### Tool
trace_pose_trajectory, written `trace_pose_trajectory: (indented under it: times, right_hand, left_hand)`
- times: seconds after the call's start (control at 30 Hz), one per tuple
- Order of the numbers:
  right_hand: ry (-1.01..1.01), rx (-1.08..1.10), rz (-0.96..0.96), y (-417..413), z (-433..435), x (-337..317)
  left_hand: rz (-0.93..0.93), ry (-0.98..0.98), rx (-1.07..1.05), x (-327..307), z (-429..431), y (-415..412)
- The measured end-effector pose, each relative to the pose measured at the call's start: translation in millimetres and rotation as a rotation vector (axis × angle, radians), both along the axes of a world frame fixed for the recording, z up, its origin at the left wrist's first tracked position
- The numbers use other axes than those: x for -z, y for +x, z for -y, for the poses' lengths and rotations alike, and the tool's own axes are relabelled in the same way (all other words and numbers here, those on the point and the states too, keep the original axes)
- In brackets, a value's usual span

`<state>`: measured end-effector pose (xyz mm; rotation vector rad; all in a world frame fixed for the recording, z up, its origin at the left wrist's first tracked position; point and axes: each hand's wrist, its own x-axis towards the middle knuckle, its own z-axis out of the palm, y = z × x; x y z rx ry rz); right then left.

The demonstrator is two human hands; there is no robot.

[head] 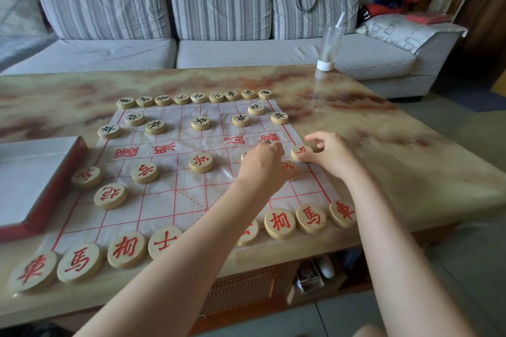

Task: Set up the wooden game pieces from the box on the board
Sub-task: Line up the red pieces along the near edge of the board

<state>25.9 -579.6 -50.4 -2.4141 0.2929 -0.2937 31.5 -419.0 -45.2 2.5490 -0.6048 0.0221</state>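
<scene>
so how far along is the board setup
Nearly finished. The black pieces are lined up on the far side, and the red back row looks laid out. The right hand pinches the edge soldier and the left hand covers another; only their final placing remains.

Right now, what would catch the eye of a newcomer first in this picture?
At the right side of the paper board, the right hand pinches a red-marked disc, and the left hand lies curled beside it. Along the near edge stand red-lettered discs, along the far edge black-lettered discs.
</scene>
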Motion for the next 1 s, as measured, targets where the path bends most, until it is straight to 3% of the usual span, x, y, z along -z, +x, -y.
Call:
trace_pose_trajectory:
  times: [0.13, 0.37, 0.7, 1.0]
  right_hand:
    - [-0.040, 0.030, 0.005, 7, 2, 9]
    - [-0.055, 0.044, 0.023, 9, 3, 14]
    - [-0.111, -0.050, -0.025, 11, 4, 15]
    - [-0.049, -0.047, -0.023, 14, 5, 19]
  left_hand:
    - [0.079, 0.039, -0.077, 4, 9, -1]
    - [0.051, 0.014, -0.148, 13, 10, 3]
    - [-0.122, -0.077, 0.063, 11, -4, 3]
    - [0.014, -0.080, -0.100, 16, 3, -3]
